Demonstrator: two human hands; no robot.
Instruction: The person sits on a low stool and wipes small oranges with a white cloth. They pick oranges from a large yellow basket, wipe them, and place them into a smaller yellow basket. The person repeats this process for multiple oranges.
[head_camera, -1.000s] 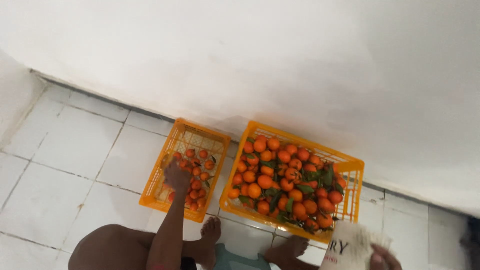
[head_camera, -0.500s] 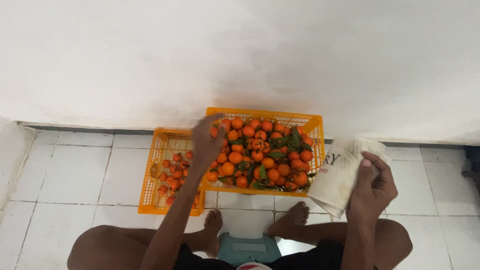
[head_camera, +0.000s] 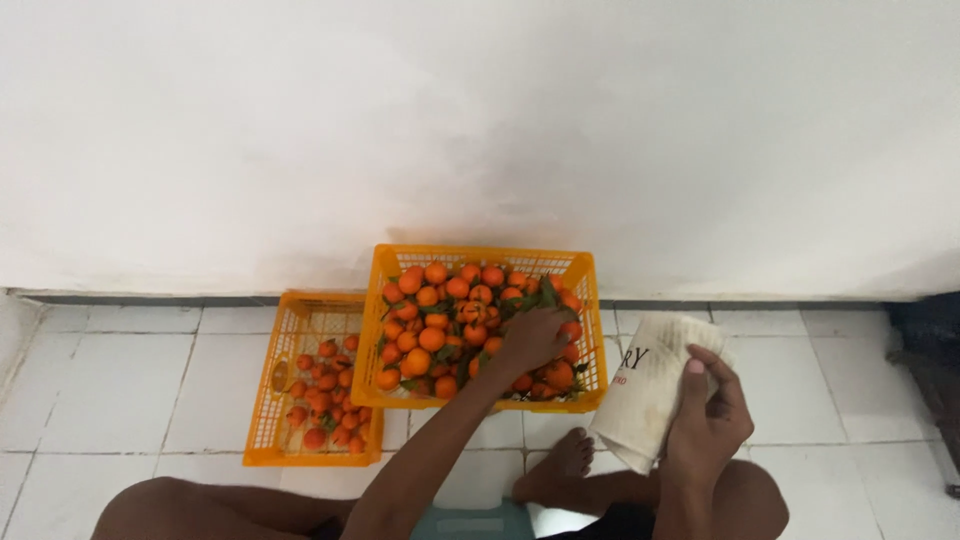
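Observation:
My left hand (head_camera: 535, 340) reaches into the large orange crate (head_camera: 480, 258), which is heaped with small oranges (head_camera: 432, 315) and green leaves. Its fingers curl down among the fruit on the crate's right side, and what they grip is hidden. My right hand (head_camera: 708, 420) is raised over my right knee and holds a white cloth with dark print (head_camera: 645, 385). To the left stands a smaller orange crate (head_camera: 268, 400) with fewer oranges (head_camera: 325, 400) in it.
Both crates stand on a white tiled floor (head_camera: 110, 390) against a white wall (head_camera: 480, 130). My bare foot (head_camera: 560, 465) rests just in front of the large crate. A dark object (head_camera: 930, 340) sits at the right edge.
My left hand has left the small crate and moved right into the large one. My right hand has come up into view with the cloth. The view has shifted right.

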